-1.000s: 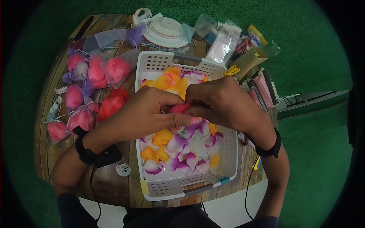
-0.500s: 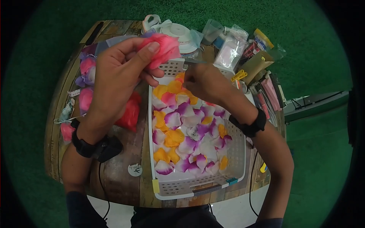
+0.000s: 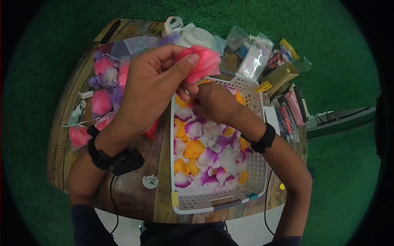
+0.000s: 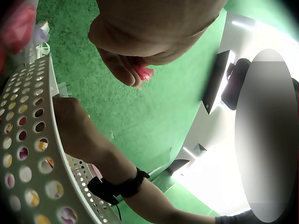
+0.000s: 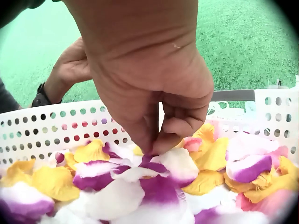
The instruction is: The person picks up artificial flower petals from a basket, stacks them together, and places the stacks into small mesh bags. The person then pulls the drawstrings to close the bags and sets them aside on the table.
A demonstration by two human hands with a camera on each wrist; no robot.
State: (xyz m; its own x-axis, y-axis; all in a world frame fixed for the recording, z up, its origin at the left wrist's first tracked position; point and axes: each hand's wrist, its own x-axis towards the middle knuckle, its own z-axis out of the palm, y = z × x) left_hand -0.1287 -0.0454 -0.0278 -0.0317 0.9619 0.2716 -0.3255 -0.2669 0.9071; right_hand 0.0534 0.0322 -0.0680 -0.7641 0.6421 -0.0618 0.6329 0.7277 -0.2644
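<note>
My left hand (image 3: 150, 84) holds a bunch of pink cloth petals (image 3: 201, 63) between thumb and fingers, raised over the far left side of a white perforated basket (image 3: 172, 164). A little pink pokes out past the fingers in the left wrist view. Lower and to the right, my right hand (image 3: 217, 102) reaches into the basket. In the right wrist view its thumb and finger pinch the tip of a purple-and-white petal (image 5: 161, 189). Loose yellow petals (image 5: 56, 182) and more purple-and-white ones lie around it.
Gauze pouches filled with pink (image 3: 101, 102) lie on the wooden table left of the basket. Ribbon rolls (image 3: 198, 37) sit behind it. Clear plastic packs (image 3: 255, 61), a yellow clip (image 3: 263, 86) and stationery stand at the right. A round sticker (image 3: 150, 181) lies near the front.
The hands, together over the basket at first, have parted. The left rose with the pink petals, then shifted slightly right; the right moved down to the loose petals. The head view has shifted.
</note>
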